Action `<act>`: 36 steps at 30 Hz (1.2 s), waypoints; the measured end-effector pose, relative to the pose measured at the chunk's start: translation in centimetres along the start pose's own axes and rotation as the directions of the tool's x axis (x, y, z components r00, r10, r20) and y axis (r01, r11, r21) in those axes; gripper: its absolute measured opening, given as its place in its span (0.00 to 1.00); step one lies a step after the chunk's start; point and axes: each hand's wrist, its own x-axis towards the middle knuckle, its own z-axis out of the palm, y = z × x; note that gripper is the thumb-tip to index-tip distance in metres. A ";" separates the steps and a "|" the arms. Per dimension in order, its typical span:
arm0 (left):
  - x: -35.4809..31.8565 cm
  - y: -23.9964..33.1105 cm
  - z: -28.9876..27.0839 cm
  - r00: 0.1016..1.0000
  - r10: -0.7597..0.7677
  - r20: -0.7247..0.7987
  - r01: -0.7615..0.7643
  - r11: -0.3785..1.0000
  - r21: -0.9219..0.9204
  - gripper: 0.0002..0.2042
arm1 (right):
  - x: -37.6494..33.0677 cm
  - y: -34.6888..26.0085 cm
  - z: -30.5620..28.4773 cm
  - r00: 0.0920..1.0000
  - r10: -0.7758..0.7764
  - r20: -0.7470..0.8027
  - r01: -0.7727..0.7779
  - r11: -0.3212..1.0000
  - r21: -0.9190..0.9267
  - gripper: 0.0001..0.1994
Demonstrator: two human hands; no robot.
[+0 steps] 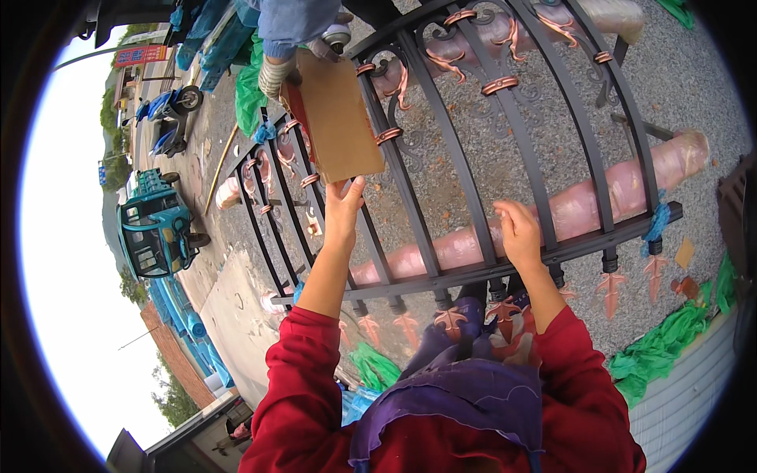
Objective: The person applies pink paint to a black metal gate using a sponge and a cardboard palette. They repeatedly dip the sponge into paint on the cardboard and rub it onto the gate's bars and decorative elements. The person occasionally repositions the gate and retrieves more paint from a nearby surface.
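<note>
"Reaching toward ten o'clock from the centre, what does the person's left hand (341, 211) have?"

"The bottom edge of a brown cardboard sheet (335, 118), grasped between thumb and fingers. The sheet rises toward half past eleven, in front of a black railing (473, 272)."

"Who has its upper end?"

"A co-worker's gloved hand (277, 77), at eleven o'clock, is by the sheet's upper left edge. Beside it, at half past eleven, a spray can (337, 36) shows just over the top edge, near the co-worker's other glove."

"And the person's right hand (520, 232)?"

"Over at three o'clock, loosely curled and free of any hold that shows. Whether it brushes a bar, one cannot tell. Several bars separate it from the sheet, so it has space to swing toward nine."

"What hems it in?"

"The railing's lower rail, just below, running from eight o'clock round to three. Copper-coloured spear tips (611, 293) jut past it toward the person's legs, between four and seven. A blue tie (657, 225) wraps the corner at three."

"And beneath?"

"A pink wrapped roll (576, 203) slants under the bars toward two o'clock, gravel showing through the gaps. Green plastic (662, 355) lies at four, well apart."
</note>
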 end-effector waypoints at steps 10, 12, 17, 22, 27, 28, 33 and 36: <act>4.3 -0.2 0.9 0.985 0.053 -0.167 -0.084 0.979 -0.186 0.20 | 0.4 -0.9 0.5 1.000 0.004 0.026 -0.004 1.000 0.013 0.09; 4.6 -0.5 0.8 0.984 0.066 -0.163 -0.102 0.968 -0.229 0.18 | 0.9 -1.7 1.1 0.998 0.029 0.063 -0.033 0.998 0.056 0.08; 3.2 1.4 3.4 0.985 0.126 -0.121 -0.140 0.983 -0.120 0.16 | 3.4 -3.7 2.6 0.993 -0.086 0.076 0.080 0.994 0.081 0.09; 3.0 1.1 4.7 0.983 0.147 -0.111 -0.163 0.975 -0.149 0.16 | 6.2 -6.6 5.5 0.983 -0.164 0.085 0.154 0.981 0.119 0.09; 3.0 1.0 5.0 0.980 0.181 -0.085 -0.192 0.971 -0.144 0.16 | 7.9 -7.6 8.4 0.983 -0.123 0.135 0.103 0.984 0.147 0.11; 3.0 0.9 5.0 0.978 0.191 -0.078 -0.200 0.970 -0.141 0.16 | 7.9 -7.9 9.0 0.981 -0.113 0.156 0.094 0.988 0.126 0.12; 3.8 0.3 4.7 0.981 0.185 -0.059 -0.192 0.969 -0.157 0.16 | 8.1 -8.3 11.1 0.967 -0.053 0.251 0.036 0.997 0.073 0.14; 3.7 0.7 5.3 0.980 0.180 -0.087 -0.192 0.969 -0.158 0.16 | 8.3 -8.1 11.9 0.964 -0.016 0.264 0.005 0.999 0.040 0.17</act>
